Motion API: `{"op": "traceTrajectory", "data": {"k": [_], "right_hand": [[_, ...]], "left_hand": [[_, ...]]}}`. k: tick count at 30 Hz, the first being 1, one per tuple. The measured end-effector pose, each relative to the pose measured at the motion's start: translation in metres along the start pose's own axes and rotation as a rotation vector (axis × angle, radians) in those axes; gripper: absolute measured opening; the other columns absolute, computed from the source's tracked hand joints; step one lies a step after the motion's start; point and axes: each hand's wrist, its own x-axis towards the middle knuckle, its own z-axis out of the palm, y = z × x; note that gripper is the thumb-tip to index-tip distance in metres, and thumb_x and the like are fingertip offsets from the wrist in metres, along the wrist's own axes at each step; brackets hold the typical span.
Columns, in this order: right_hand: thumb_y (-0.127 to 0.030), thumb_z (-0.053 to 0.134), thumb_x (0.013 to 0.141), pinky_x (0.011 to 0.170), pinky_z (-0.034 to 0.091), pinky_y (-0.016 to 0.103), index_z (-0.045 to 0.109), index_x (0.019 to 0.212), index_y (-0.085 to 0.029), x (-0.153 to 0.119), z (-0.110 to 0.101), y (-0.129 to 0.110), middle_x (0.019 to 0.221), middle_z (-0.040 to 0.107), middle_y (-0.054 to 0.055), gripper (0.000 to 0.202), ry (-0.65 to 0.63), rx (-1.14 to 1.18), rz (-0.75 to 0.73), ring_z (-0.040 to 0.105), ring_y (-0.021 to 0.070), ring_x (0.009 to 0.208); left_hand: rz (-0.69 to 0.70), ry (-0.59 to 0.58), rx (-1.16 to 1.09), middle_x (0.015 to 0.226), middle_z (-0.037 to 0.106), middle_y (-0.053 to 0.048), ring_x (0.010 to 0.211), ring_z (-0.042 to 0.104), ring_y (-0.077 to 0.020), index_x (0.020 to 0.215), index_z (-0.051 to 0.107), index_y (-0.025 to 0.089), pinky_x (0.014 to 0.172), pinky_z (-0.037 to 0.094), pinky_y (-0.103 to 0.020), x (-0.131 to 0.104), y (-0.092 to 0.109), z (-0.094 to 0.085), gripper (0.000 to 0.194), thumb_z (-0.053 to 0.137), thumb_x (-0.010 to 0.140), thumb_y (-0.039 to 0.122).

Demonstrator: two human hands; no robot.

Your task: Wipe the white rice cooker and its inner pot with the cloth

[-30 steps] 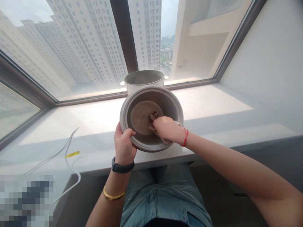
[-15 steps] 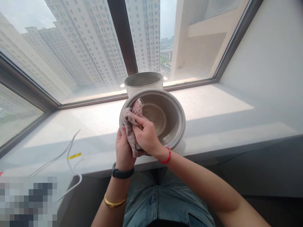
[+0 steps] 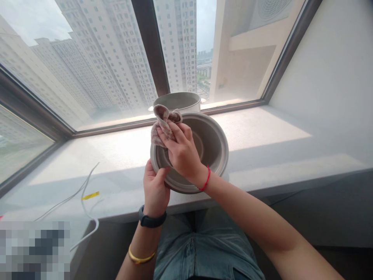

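A round grey metal pot [image 3: 214,147] with a wide rim is tilted on the near part of the sill, its inside facing me. My left hand [image 3: 156,188] grips its rim at the lower left, thumb over the edge. In my right hand [image 3: 184,153], a crumpled pinkish-brown cloth [image 3: 164,126] is pressed against the upper left of the rim. Part of the cloth hangs outside the pot. Just behind stands a second, lighter pot [image 3: 177,101], partly hidden by the first pot and the cloth.
The pots are on a white windowsill [image 3: 262,132] below large dark-framed windows. At the left lie thin white cables [image 3: 86,181] with a yellow tag [image 3: 90,195]. A white wall [image 3: 329,66] rises at the right. Below the sill's edge are my legs in jeans.
My right hand and the cloth have moved up along the left rim. The cloth no longer covers my left hand, whose thumb now shows over the rim.
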Motion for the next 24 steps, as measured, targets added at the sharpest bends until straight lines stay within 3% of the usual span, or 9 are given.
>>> {"op": "traceTrajectory", "data": {"k": [3,5,9,12,15,17,21,24], "right_hand": [[-0.024,0.045,0.101,0.105,0.041,0.041,0.067,0.128,-0.032,-0.004,-0.013,-0.007,0.147,0.052,-0.003,0.036,-0.043,-0.099,-0.207,0.042,0.0255,0.129],[-0.026,0.044,0.101,0.104,0.039,0.046,0.063,0.131,-0.035,0.0,-0.021,-0.003,0.151,0.048,-0.004,0.037,-0.053,-0.176,-0.192,0.04,0.0268,0.132],[-0.021,0.048,0.096,0.107,0.03,0.062,0.048,0.146,-0.036,0.012,-0.036,0.029,0.15,0.047,0.004,0.052,-0.05,-0.27,0.066,0.035,0.0355,0.137],[-0.019,0.049,0.093,0.099,0.04,0.058,0.048,0.147,-0.03,0.007,-0.044,0.055,0.143,0.05,0.014,0.056,-0.067,-0.232,0.293,0.046,0.0375,0.125],[-0.023,0.052,0.088,0.086,0.05,0.048,0.055,0.142,-0.025,-0.013,-0.047,0.069,0.121,0.057,0.015,0.054,-0.062,-0.033,0.523,0.058,0.0305,0.101],[-0.028,0.057,0.085,0.086,0.051,0.046,0.063,0.132,-0.023,-0.031,-0.046,0.068,0.106,0.059,0.01,0.048,0.012,0.151,0.67,0.059,0.0268,0.092],[-0.034,0.069,0.078,0.091,0.051,0.045,0.069,0.111,-0.02,-0.058,-0.038,0.042,0.099,0.066,0.006,0.036,0.27,0.6,0.968,0.062,0.0238,0.094],[-0.034,0.079,0.068,0.085,0.055,0.04,0.062,0.113,-0.021,-0.065,-0.032,0.015,0.1,0.069,0.003,0.05,0.491,0.936,1.171,0.065,0.0211,0.091]], "left_hand": [[-0.019,0.0,0.005,0.092,0.072,0.0,0.078,0.065,-0.0151,0.101,0.066,0.022,0.068,0.052,-0.022,-0.002,0.001,-0.001,0.044,0.073,0.06,0.01],[-0.038,0.012,0.03,0.089,0.071,0.0,0.076,0.064,-0.0145,0.1,0.065,0.021,0.067,0.052,-0.022,-0.004,0.004,-0.001,0.044,0.071,0.058,0.009],[0.007,0.08,0.092,0.084,0.069,0.001,0.075,0.063,-0.0132,0.094,0.065,0.02,0.067,0.051,-0.02,-0.005,0.017,-0.003,0.041,0.069,0.055,0.007],[0.104,0.155,0.089,0.083,0.069,0.002,0.075,0.062,-0.0135,0.092,0.066,0.02,0.066,0.05,-0.02,-0.002,0.028,-0.002,0.043,0.07,0.051,0.006],[0.198,0.211,0.074,0.081,0.068,0.003,0.073,0.061,-0.0134,0.087,0.066,0.02,0.065,0.05,-0.022,0.001,0.036,0.0,0.04,0.07,0.05,0.004],[0.253,0.237,0.049,0.078,0.066,0.004,0.074,0.061,-0.0134,0.083,0.065,0.02,0.066,0.051,-0.022,0.002,0.037,0.001,0.038,0.069,0.049,0.003],[0.314,0.273,-0.018,0.081,0.066,0.004,0.078,0.061,-0.0148,0.085,0.063,0.022,0.07,0.053,-0.027,0.001,0.032,0.006,0.041,0.066,0.05,0.002],[0.352,0.269,-0.021,0.084,0.066,0.005,0.077,0.062,-0.0144,0.089,0.06,0.023,0.071,0.054,-0.029,-0.003,0.024,0.01,0.042,0.063,0.052,0.002]]}}
